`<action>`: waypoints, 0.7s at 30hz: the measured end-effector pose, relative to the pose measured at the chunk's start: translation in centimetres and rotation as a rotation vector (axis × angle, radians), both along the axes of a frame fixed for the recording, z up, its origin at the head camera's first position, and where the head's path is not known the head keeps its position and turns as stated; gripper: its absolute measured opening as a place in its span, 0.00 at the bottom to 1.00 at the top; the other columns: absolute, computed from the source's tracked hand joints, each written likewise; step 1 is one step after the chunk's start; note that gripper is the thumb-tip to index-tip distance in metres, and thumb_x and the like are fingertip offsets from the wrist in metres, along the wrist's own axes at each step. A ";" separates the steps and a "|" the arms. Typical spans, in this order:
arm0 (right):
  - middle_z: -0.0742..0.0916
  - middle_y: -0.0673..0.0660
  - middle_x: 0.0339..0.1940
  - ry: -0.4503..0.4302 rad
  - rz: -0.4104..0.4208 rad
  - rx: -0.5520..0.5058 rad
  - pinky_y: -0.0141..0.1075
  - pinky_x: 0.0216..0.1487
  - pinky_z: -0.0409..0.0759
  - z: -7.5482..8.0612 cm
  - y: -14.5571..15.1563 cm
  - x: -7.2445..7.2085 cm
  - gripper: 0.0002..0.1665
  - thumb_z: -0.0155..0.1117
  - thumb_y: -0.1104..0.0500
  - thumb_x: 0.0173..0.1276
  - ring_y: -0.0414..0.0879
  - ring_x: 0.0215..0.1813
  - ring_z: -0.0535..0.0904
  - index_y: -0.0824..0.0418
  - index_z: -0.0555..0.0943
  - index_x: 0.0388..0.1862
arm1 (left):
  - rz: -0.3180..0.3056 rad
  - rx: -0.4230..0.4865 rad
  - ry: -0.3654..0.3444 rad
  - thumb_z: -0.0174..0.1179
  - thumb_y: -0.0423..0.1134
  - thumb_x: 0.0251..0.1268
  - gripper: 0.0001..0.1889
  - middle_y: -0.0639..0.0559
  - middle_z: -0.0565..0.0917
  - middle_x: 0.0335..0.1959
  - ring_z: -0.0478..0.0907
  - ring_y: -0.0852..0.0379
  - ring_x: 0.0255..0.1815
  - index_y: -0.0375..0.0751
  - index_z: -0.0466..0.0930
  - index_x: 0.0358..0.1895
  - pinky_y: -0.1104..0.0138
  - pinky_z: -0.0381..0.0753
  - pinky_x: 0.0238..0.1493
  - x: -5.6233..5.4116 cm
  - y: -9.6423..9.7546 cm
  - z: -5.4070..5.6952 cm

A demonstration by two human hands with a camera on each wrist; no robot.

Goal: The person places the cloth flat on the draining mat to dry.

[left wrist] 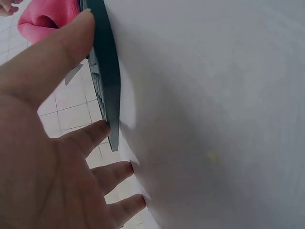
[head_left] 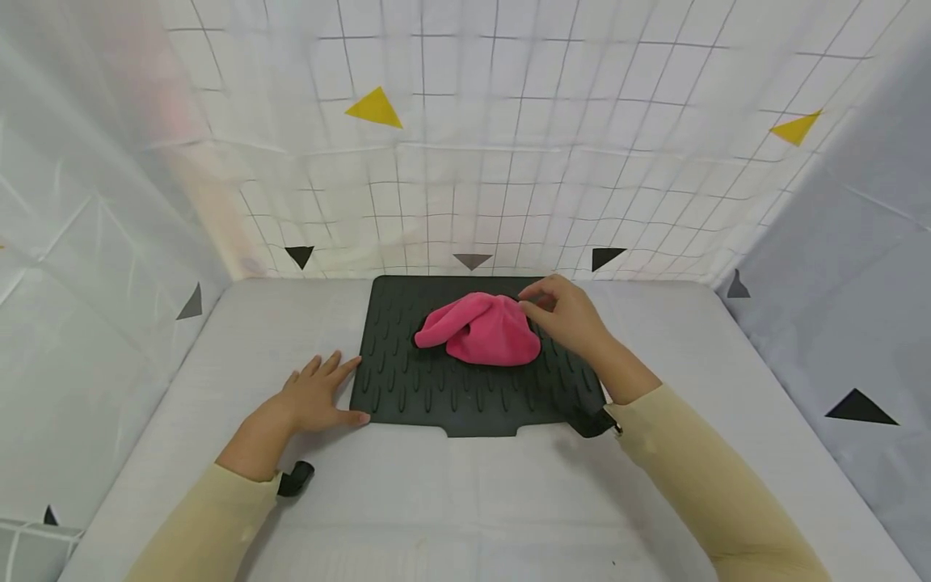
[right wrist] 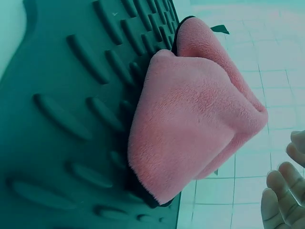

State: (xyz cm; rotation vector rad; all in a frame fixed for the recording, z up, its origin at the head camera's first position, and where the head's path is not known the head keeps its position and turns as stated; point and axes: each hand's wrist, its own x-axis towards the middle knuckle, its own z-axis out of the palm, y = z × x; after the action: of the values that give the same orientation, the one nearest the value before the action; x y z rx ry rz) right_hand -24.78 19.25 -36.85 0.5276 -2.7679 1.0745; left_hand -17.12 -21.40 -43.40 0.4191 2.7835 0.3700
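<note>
A crumpled pink fleecy cloth (head_left: 494, 331) with dark edging (right wrist: 143, 193) lies on a black ridged mat (head_left: 407, 396). At the mat's left edge my left hand (head_left: 313, 396) rests with spread fingers. In the left wrist view the thumb (left wrist: 78, 40) lies along the mat's rim, and the other fingertips reach the rim and the white surface beside it. My right hand (head_left: 563, 315) hovers at the cloth's upper right, fingers loosely bent and holding nothing. A gap shows between the right fingers (right wrist: 281, 191) and the cloth in the right wrist view.
The mat lies on a white covered table (head_left: 407, 501) and has a tab (head_left: 480, 430) at its near edge. Behind stands a white gridded sheet (head_left: 465, 186) with yellow and dark triangles. Plain white sheets flank both sides.
</note>
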 end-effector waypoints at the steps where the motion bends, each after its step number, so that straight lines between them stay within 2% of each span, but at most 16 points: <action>1: 0.83 0.58 0.49 0.003 -0.001 0.003 0.47 0.43 0.81 -0.1 0.2 0.1 0.12 0.67 0.57 0.71 0.51 0.44 0.83 0.61 0.85 0.49 | 0.000 0.000 0.001 0.65 0.68 0.56 0.54 0.28 0.53 0.77 0.48 0.22 0.75 0.41 0.54 0.79 0.27 0.50 0.66 0.0 0.0 0.0; 8: 0.83 0.57 0.49 0.009 -0.005 0.004 0.46 0.42 0.80 -1.2 1.5 0.7 0.11 0.67 0.57 0.71 0.51 0.42 0.82 0.60 0.86 0.49 | 0.003 0.008 0.010 0.66 0.67 0.56 0.53 0.27 0.54 0.77 0.49 0.22 0.75 0.40 0.56 0.79 0.28 0.51 0.66 0.0 0.1 0.1; 16: 0.83 0.57 0.48 -0.029 -0.023 0.017 0.45 0.42 0.79 -2.3 2.5 1.3 0.13 0.67 0.55 0.72 0.51 0.43 0.80 0.59 0.85 0.51 | -0.008 0.012 0.017 0.67 0.65 0.57 0.52 0.27 0.55 0.77 0.50 0.22 0.75 0.38 0.57 0.78 0.29 0.53 0.66 0.0 0.3 0.0; 21: 0.83 0.57 0.48 -0.057 -0.045 0.020 0.44 0.41 0.79 -3.1 2.9 1.5 0.14 0.67 0.54 0.72 0.51 0.45 0.80 0.59 0.84 0.52 | -0.041 0.026 0.018 0.69 0.58 0.60 0.49 0.26 0.57 0.76 0.57 0.25 0.73 0.35 0.58 0.77 0.34 0.59 0.67 0.2 1.1 0.8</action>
State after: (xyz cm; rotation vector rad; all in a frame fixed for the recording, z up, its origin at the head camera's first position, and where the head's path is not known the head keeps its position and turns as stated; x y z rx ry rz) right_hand -23.25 22.12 -39.95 0.4411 -2.8278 1.0698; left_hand -16.87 -20.33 -42.64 0.4876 2.7857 0.3954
